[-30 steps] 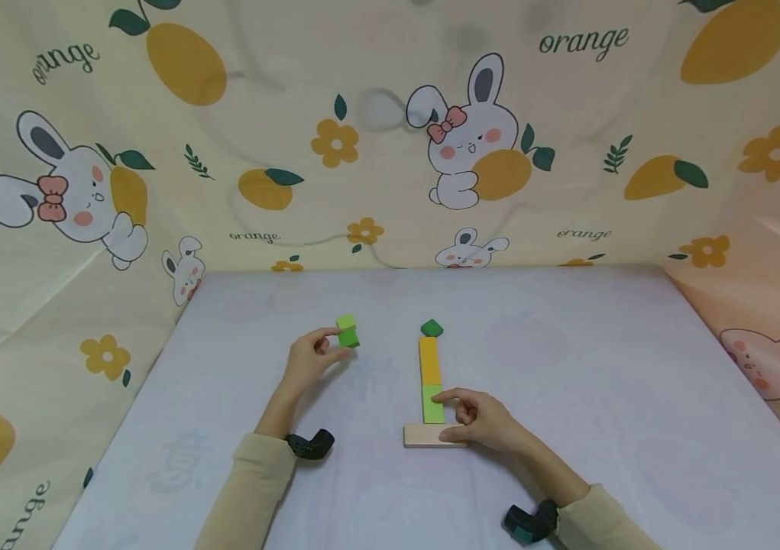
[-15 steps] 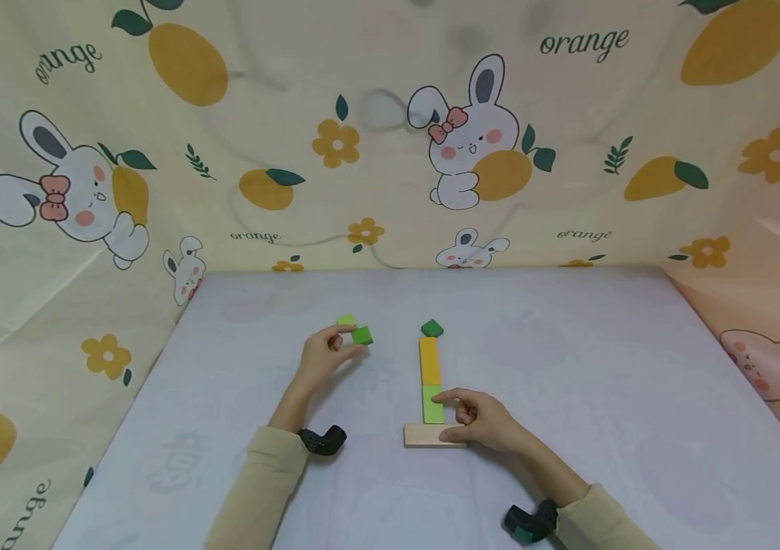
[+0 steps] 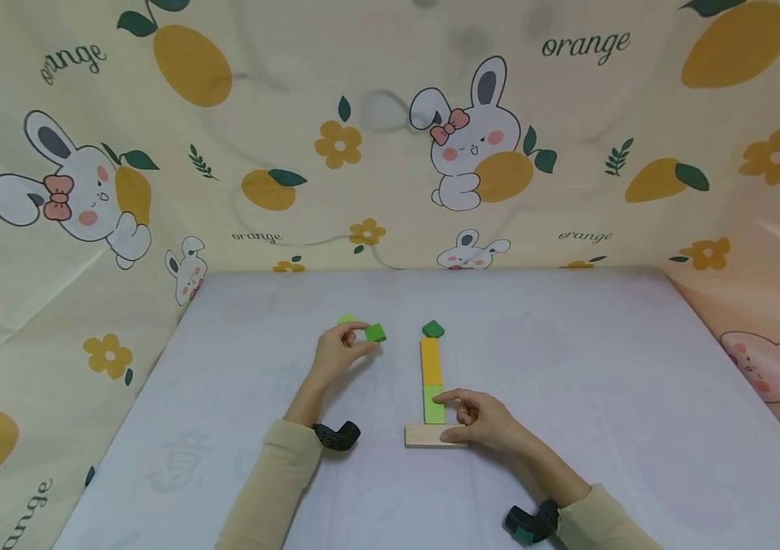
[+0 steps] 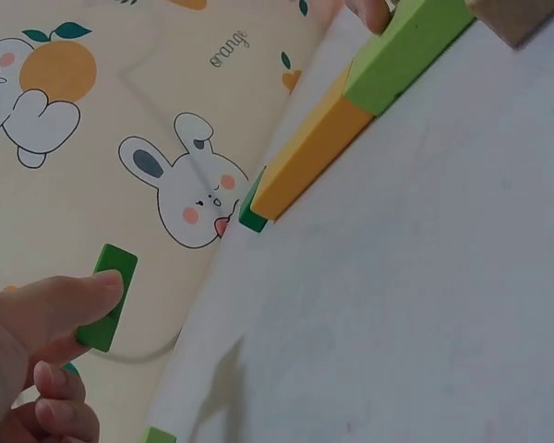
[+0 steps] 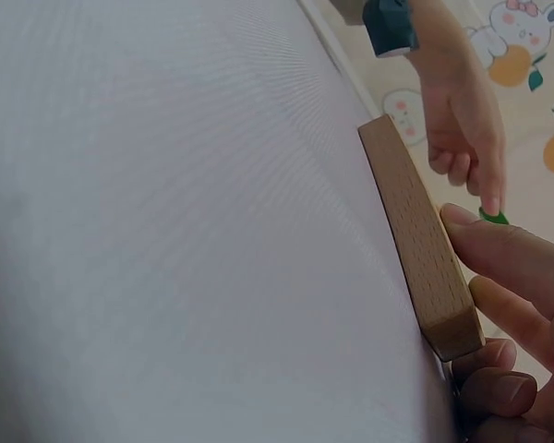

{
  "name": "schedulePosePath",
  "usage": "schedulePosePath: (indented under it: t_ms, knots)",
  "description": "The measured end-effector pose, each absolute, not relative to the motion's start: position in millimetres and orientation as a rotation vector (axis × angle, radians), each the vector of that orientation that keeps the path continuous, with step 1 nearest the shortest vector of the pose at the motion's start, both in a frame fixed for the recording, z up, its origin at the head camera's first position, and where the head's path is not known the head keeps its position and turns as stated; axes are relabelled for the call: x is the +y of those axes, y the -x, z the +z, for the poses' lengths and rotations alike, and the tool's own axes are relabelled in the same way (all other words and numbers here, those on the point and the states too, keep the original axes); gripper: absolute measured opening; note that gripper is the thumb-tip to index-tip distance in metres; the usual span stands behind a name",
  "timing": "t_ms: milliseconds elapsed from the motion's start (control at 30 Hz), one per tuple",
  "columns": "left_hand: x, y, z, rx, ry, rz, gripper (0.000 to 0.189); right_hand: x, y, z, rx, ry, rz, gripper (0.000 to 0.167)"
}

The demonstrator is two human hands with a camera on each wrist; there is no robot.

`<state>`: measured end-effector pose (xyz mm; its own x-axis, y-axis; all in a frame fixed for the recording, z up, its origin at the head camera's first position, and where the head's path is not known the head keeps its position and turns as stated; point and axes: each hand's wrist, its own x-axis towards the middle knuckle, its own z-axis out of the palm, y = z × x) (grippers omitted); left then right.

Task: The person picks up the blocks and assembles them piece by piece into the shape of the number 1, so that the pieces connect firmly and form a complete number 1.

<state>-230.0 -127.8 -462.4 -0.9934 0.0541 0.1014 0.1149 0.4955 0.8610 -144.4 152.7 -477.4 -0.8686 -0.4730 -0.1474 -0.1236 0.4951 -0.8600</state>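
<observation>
My left hand [image 3: 337,354] pinches a small green block [image 3: 376,332] between thumb and fingers, left of a line of blocks on the table. In the left wrist view the pinched block [image 4: 108,300] shows a narrow oblong side. A plain wooden block [image 3: 422,435] lies crosswise at the near end of the line. Beyond it come a light green block [image 3: 434,409], a yellow block [image 3: 431,361] and a dark green angular block [image 3: 433,328]. My right hand [image 3: 489,422] rests its thumb on the wooden block and its index fingertip on the light green one.
Behind my left hand a light green block [image 3: 346,319] lies partly hidden on the white table [image 3: 568,382]. A cloth wall [image 3: 390,191] printed with rabbits and oranges rises at the back and sides. Each wrist wears a black camera [image 3: 338,436].
My left hand has moved right with the green block, away from the light green block behind it and toward the line. My right hand and the lined-up blocks have stayed in place.
</observation>
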Motion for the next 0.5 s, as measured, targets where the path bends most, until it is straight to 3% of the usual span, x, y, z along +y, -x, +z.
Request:
schedulePosePath:
  t_ms: [500]
  knots:
    - [-109, 240, -465, -2.668, 0.087, -1.541, 0.036, 152, 145, -478, 2.363, 0.485, -1.331, 0.053]
